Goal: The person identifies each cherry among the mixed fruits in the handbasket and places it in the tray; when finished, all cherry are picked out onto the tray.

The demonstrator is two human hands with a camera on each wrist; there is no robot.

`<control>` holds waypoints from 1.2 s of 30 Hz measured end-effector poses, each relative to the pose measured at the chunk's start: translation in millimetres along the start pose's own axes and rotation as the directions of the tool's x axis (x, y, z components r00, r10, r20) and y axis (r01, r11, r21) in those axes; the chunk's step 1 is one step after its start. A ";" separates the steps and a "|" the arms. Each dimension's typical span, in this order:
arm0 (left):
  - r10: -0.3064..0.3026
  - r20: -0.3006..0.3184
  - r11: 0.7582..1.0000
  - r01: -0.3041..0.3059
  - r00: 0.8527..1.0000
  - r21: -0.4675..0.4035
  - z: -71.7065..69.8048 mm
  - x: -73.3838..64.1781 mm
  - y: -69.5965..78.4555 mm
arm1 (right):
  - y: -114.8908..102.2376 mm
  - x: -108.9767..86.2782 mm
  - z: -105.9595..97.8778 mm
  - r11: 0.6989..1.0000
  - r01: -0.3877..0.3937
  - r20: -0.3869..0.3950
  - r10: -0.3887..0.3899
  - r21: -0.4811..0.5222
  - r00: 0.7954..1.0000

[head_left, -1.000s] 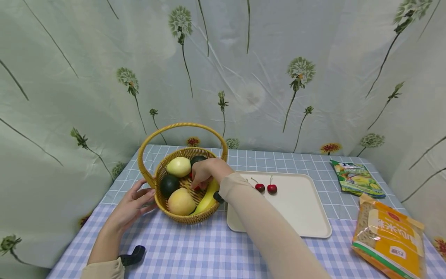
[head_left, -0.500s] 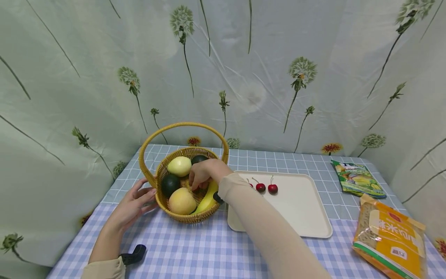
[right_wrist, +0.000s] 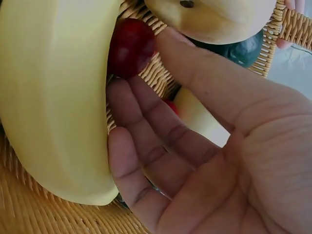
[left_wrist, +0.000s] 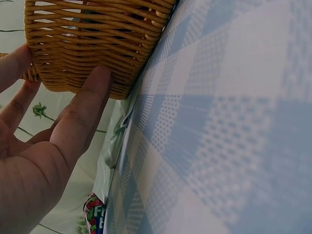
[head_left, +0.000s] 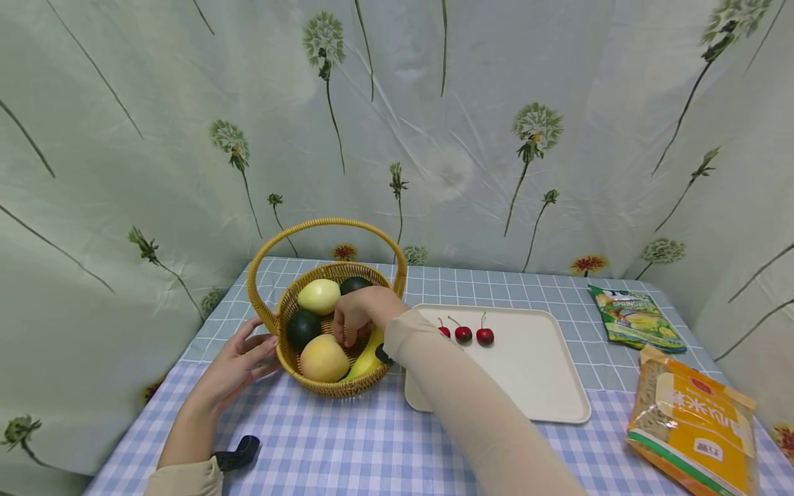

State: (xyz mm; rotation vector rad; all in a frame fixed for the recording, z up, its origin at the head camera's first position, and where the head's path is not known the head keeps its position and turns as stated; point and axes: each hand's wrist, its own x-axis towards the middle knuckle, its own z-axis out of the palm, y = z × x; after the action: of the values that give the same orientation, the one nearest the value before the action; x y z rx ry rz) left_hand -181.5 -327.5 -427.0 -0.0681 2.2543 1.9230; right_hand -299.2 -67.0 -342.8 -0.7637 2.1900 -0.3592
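In the head view, a woven basket [head_left: 282, 358] with a tall handle holds a banana [head_left: 367, 358], a peach-like fruit [head_left: 324, 358], a pale yellow-green fruit [head_left: 319, 296] and two dark green fruits. My right hand [head_left: 362, 311] reaches down inside it. In the right wrist view, its thumb and fingertips pinch a dark red cherry [right_wrist: 131, 48] beside the banana. A bit of another red thing shows behind the fingers. My left hand [head_left: 238, 358] rests its fingers on the basket's left side, near the handle base; the left wrist view shows the fingers [left_wrist: 80, 114] extended along the weave.
To the basket's right, a cream tray [head_left: 527, 379] bears three stemmed cherries [head_left: 462, 335], partly behind the right sleeve. A green packet [head_left: 635, 317] and an orange bag of grain [head_left: 695, 420] lie at the table's right. A patterned curtain hangs behind.
My right hand has shifted slightly left and lower in the basket, hiding the red seen beside it earlier. A third cherry on the tray has come out from behind the sleeve. The left hand stays put.
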 end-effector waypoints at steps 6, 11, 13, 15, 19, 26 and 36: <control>-0.001 0.001 1.000 0.001 1.000 0.002 -0.2 -0.5 1.0 | -3.9 -2.9 2.3 0.998 -0.053 -0.031 0.052 -0.027 0.998; -0.005 -0.002 1.000 0.005 1.000 0.005 0.0 0.0 0.9 | -6.3 -2.7 3.8 0.999 -0.038 -0.011 0.038 -0.035 0.999; -0.009 -0.005 1.000 0.009 1.000 0.008 0.0 -0.1 0.9 | -7.1 -3.0 4.0 0.998 -0.043 -0.009 0.042 -0.048 0.999; -0.011 -0.008 1.000 0.011 1.000 0.010 0.2 -0.2 0.9 | -8.0 -3.2 4.2 0.998 -0.043 -0.006 0.043 -0.046 0.999; -0.016 -0.015 1.000 0.016 1.000 0.014 0.9 -0.6 1.3 | -9.7 -4.4 4.5 0.997 -0.057 -0.007 0.057 -0.048 0.998; -0.027 -0.019 0.999 0.027 0.999 0.021 1.2 -0.8 0.9 | -12.1 -5.5 4.5 0.992 -0.086 -0.012 0.085 -0.092 0.996; -0.024 -0.016 1.000 0.024 1.000 0.018 0.9 0.2 -0.5 | -10.9 -2.0 1.8 0.980 -0.028 -0.040 0.020 -0.198 0.999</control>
State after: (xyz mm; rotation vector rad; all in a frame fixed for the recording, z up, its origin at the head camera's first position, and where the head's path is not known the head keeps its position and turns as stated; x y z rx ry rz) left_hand -181.5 -326.6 -427.6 -0.1077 2.2707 1.8960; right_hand -292.4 -74.3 -337.7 -0.8430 2.2928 -0.1448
